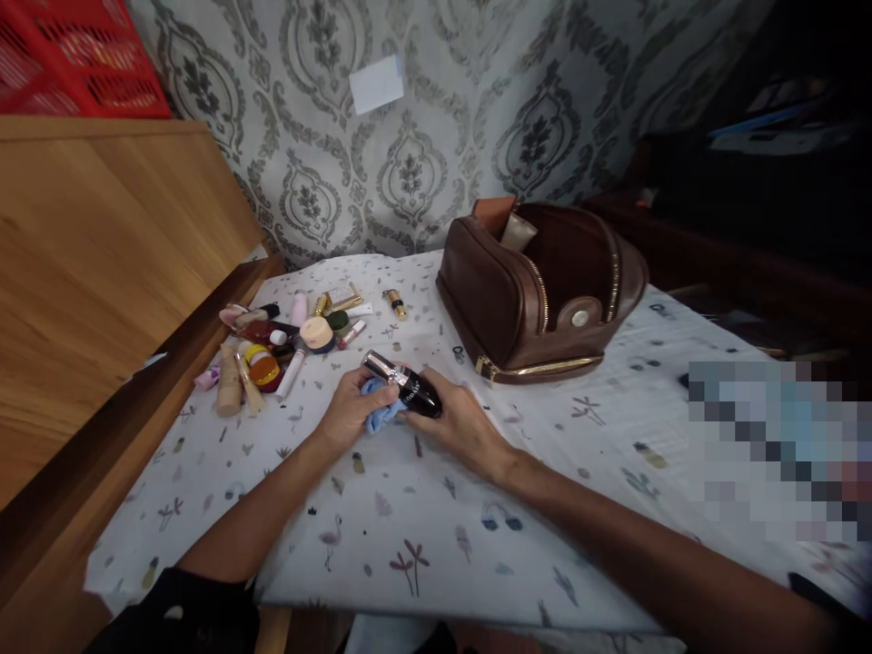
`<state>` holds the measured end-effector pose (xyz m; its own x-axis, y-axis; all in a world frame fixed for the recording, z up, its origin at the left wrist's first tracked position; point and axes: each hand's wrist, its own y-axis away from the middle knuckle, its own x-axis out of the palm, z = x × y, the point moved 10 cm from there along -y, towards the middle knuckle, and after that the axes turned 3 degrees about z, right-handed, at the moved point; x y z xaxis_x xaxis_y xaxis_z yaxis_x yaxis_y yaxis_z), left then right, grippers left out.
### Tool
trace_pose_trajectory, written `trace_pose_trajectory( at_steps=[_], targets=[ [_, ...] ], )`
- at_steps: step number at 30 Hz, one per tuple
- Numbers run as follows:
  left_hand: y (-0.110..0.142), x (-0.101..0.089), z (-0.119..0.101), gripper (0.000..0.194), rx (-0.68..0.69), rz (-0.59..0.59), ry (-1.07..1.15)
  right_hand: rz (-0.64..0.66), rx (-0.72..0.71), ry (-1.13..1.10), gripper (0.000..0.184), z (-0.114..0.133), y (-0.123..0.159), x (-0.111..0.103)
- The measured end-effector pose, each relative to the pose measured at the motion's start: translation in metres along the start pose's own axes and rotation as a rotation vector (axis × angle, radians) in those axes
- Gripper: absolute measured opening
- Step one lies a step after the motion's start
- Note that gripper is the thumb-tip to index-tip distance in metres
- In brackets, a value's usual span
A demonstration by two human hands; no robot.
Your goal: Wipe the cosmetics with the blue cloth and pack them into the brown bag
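Observation:
A black cosmetic bottle (pixel 421 396) with a shiny silver end (pixel 379 365) is held at a slant above the table. My right hand (pixel 463 422) is closed around its black end. My left hand (pixel 351 406) pinches a bunched light blue cloth (pixel 382 416) against the silver end, its thumb lying over the bottle. Part of the cloth is hidden by the fingers. Behind and to the right of my hands stands a brown leather toiletry bag (pixel 487 300), unzipped at the top, with an orange-brown item (pixel 493 214) and a beige item (pixel 519 233) showing inside.
Several cosmetics lie grouped on the left of the table, among them a cream jar (pixel 317 334), an amber-topped jar (pixel 265 371) and a beige tube (pixel 230 386). A small gold bottle (pixel 395 304) lies apart. A wooden panel (pixel 102 254) borders the left; patterned wall (pixel 409 173) rises behind.

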<state>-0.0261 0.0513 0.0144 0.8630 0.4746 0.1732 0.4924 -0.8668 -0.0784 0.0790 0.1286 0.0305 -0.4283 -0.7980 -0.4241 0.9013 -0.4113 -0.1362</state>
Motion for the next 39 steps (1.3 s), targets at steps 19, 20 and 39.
trace_pose_trajectory(
  at_steps=[19,20,39],
  targets=[
    [-0.003,-0.004,-0.001,0.052,-0.025,-0.053,0.069,0.012,-0.003,-0.356,0.038,-0.011,-0.009,0.002],
    [-0.003,-0.004,0.0,0.053,-0.028,-0.054,0.062,-0.009,0.002,-0.328,0.038,-0.012,-0.009,0.0],
    [-0.005,-0.01,0.0,0.05,-0.016,-0.084,0.138,0.102,0.228,-0.96,0.05,-0.017,-0.005,0.019]
  ],
)
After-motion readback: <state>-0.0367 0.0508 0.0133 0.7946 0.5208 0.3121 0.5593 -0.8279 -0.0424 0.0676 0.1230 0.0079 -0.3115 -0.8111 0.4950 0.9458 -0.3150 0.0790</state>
